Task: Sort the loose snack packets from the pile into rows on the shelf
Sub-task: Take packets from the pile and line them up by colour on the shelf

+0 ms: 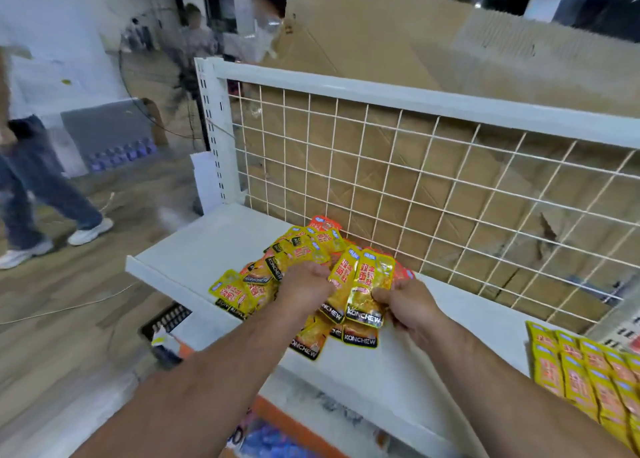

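A pile of yellow snack packets [304,246] with black KONCHEW bands lies on the white shelf [214,242], against the wire grid back. My left hand [303,286] reaches into the pile with curled fingers around several packets. My right hand [403,305] pinches the lower edge of an upright yellow packet [367,284] next to it. Neat overlapping rows of yellow packets [588,374] lie at the shelf's right end.
A white wire grid [433,180] with cardboard behind it backs the shelf. A person in jeans [31,187] walks on the wood floor at left. A black crate [166,322] and a lower shelf level sit below the shelf's front edge.
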Available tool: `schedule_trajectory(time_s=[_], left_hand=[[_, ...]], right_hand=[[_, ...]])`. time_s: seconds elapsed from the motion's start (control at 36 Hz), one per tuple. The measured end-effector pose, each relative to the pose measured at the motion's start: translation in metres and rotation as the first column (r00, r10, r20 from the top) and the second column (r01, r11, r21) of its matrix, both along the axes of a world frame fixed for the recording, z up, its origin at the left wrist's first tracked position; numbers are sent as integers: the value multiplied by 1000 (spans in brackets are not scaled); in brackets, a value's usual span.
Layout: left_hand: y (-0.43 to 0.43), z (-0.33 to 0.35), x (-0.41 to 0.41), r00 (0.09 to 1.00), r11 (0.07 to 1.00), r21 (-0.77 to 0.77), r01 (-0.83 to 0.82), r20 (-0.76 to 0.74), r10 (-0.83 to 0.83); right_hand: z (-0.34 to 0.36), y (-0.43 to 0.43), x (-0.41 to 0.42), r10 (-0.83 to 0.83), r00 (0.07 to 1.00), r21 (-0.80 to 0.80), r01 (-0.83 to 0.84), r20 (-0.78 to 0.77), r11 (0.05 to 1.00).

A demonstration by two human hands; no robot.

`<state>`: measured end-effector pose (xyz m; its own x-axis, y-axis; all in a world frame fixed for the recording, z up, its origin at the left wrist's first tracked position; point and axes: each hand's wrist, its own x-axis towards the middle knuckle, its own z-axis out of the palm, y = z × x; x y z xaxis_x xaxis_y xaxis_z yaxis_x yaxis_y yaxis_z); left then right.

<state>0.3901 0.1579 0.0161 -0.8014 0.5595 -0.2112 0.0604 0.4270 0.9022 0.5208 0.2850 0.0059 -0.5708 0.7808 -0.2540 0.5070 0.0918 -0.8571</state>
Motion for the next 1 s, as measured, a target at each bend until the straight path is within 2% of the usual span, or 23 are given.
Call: schedule_trajectory(time_s=[0.17, 0.28, 0.5, 0.75, 1.0], left_hand=[[-30, -8, 37, 980, 989, 40, 145, 133, -149], [-39, -15, 68, 957, 972, 49, 232, 168, -237], [-37, -20, 130, 928, 949, 100, 297, 205, -312], [-5, -16, 185, 929, 935, 49, 352, 106, -356], [53, -22, 251, 919, 927, -7, 376, 127, -372]], right_hand=[[-7, -35, 51, -137, 991, 21, 136, 3, 990], [-10, -52, 91, -224, 975, 8, 224, 0, 975], [-18, -72, 161, -351, 935, -20, 351, -52, 936], [-15, -62, 226, -395, 911, -58, 391, -118, 919], [-18, 1, 297, -370, 923, -44, 368, -106, 929]])
